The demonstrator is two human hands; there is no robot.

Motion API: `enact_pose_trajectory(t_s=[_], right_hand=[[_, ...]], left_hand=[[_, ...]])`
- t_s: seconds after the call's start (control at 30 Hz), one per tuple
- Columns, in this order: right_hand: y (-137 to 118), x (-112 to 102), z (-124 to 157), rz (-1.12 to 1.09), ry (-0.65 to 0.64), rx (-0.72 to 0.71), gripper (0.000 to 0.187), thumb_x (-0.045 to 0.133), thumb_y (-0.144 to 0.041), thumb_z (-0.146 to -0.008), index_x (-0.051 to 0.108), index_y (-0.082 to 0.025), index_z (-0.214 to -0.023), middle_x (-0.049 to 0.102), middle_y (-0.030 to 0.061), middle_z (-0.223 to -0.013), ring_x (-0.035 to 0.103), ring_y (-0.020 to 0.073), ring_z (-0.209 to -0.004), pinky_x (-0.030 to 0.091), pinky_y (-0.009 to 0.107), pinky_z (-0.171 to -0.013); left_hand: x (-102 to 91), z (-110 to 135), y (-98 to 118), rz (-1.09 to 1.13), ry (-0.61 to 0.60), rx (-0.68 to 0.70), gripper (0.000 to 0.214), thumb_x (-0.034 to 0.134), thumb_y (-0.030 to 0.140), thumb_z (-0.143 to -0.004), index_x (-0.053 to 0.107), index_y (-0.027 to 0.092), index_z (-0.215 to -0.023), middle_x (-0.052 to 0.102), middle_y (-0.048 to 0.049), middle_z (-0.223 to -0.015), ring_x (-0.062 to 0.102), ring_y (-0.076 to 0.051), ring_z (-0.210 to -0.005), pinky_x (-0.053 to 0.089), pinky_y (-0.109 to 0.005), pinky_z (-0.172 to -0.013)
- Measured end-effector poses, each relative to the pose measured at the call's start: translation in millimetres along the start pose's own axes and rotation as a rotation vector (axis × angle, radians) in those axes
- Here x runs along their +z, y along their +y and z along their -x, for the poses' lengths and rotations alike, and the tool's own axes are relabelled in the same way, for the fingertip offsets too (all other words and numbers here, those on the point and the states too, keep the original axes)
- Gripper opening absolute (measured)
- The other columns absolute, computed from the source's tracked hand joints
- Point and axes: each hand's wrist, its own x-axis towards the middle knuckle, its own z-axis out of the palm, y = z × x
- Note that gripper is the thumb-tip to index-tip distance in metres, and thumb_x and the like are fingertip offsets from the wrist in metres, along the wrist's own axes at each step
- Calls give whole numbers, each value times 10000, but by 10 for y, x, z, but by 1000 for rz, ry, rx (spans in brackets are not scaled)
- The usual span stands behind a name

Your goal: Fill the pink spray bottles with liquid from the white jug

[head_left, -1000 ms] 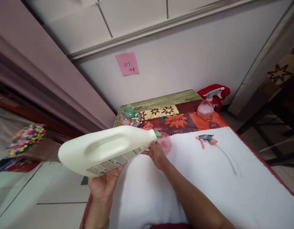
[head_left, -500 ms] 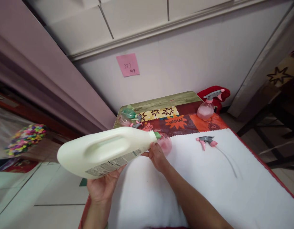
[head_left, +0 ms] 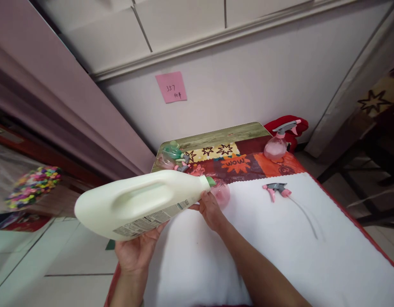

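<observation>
A large pale green-white detergent bottle (head_left: 142, 204) is tilted nearly on its side above the table, its green spout pointing right. My left hand (head_left: 137, 251) holds it from below near its base, fingers partly hidden behind it. My right hand (head_left: 211, 209) grips it at the neck. Just under the spout stands a clear pink spray bottle (head_left: 222, 194) without its head, partly covered by my right hand and the detergent bottle. Whether liquid is flowing I cannot make out. A grey and pink spray head (head_left: 277, 190) with a thin tube lies on the white cloth to the right.
On the far right corner stands a pink spray bottle (head_left: 275, 147) with its head on. Green and pink spray bottles (head_left: 171, 155) lie at the far left. Behind the table rises a white wall with a pink note (head_left: 171, 87). A dark stool (head_left: 350, 166) stands right.
The detergent bottle's base end has shifted very slightly left with my left hand. My right hand stays at the neck, and the things on the table have not moved.
</observation>
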Motion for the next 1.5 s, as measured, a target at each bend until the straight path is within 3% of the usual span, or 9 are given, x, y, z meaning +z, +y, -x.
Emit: enact_pose_trajectory(t_s=[0.5,0.8,1.13,1.5], right_hand=[[42,-33,-7,-9,18,-1,633,676,-642,-850,554,-277,-1352,670,66,-1319,653,272,-1174,606,561,-954],[24,-21,-2,-3,12,4,642,677,-668,-834,560,-269,-1324,662,68,-1336,658,272,-1166,599,561,-969],[46,-31,-12,2,25,7,632,679,-678,-828,582,-273,-1303,686,58,-1260,662,269,-1156,602,566,-963],[16,-11,-3,3,20,8,661,671,-663,-842,538,-285,-1368,666,58,-1327,648,268,-1184,586,573,-993]], left_hand=[[48,-4,-15,-36,56,24,548,542,366,-960,462,422,-1499,399,-22,-1613,309,-377,-1490,297,-700,-1111],[-68,-13,33,-62,46,0,535,551,362,-946,496,405,-1476,424,-28,-1603,353,-388,-1473,329,-709,-1094],[-71,-19,66,-95,47,-9,546,584,361,-921,512,402,-1460,448,-30,-1590,365,-397,-1466,326,-731,-1084],[51,4,-15,-57,67,24,542,558,361,-941,490,418,-1476,424,-19,-1604,333,-367,-1486,319,-688,-1111]])
